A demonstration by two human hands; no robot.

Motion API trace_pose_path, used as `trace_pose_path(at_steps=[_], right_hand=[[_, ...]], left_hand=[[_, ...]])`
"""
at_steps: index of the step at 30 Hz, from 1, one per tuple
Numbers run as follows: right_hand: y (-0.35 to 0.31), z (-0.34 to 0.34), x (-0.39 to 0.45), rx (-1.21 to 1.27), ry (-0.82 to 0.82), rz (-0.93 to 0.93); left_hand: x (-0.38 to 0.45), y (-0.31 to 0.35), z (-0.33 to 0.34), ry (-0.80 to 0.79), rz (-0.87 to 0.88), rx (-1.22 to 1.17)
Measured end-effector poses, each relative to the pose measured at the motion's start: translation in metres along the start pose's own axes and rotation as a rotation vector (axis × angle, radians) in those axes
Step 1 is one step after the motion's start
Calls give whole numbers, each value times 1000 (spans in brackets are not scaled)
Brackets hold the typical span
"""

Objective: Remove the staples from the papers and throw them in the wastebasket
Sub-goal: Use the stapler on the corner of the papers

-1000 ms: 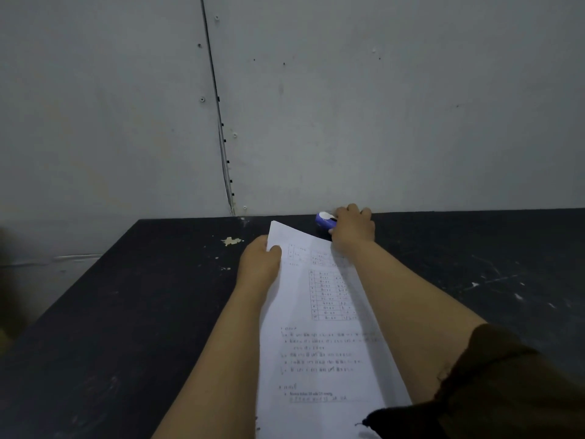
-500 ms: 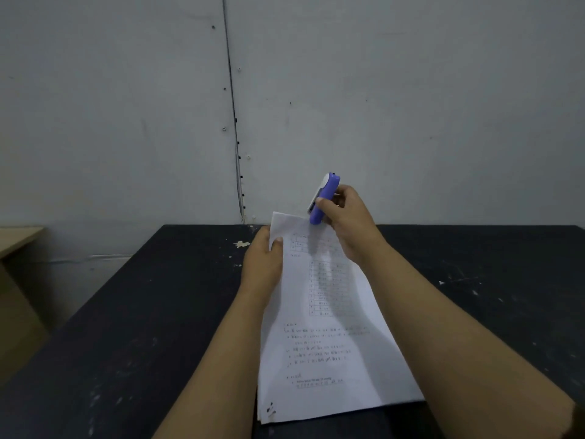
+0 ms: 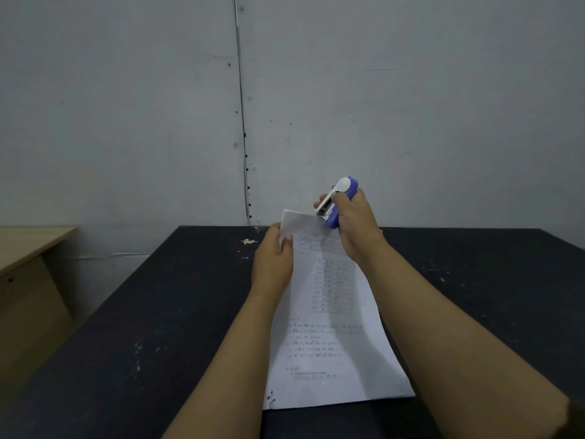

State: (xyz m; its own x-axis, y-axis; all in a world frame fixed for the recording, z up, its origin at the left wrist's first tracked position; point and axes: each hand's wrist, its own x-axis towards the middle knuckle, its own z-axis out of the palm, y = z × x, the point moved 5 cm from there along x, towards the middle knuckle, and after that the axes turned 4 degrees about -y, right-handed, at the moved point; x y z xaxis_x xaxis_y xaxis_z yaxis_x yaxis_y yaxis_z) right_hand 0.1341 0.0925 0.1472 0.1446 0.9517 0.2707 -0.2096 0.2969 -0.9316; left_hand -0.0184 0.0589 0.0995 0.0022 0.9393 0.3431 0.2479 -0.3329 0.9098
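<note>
White printed papers [image 3: 332, 337] lie lengthwise on the black table [image 3: 158, 312], their far end lifted off the surface. My left hand [image 3: 274, 261] pinches the papers' left edge near the far corner. My right hand [image 3: 353, 223] holds a small purple and white stapler [image 3: 337, 202] tilted above the papers' far right corner, its lower end close to the paper edge. No staple is visible, and no wastebasket is in view.
A grey panelled wall [image 3: 380, 106] rises right behind the table. A light wooden desk [image 3: 28, 267] stands to the left, lower than the table. A pale chipped spot [image 3: 248, 241] marks the table near its far edge.
My right hand picked the stapler up from the table's far edge, raised it and turned it so the white side faces me. The papers' far end rose with my left hand.
</note>
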Motion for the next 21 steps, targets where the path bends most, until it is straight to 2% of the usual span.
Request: trace_pose_path(at_steps=[6, 13, 21], right_hand=[[-20, 10, -15, -31, 34, -74], [-49, 33, -28, -224, 11, -259], [-54, 48, -31, -201, -28, -202]], left_hand=[[-12, 10, 1, 1, 45, 31], [-21, 28, -3, 3, 108, 13], [-26, 39, -9, 51, 106, -62]])
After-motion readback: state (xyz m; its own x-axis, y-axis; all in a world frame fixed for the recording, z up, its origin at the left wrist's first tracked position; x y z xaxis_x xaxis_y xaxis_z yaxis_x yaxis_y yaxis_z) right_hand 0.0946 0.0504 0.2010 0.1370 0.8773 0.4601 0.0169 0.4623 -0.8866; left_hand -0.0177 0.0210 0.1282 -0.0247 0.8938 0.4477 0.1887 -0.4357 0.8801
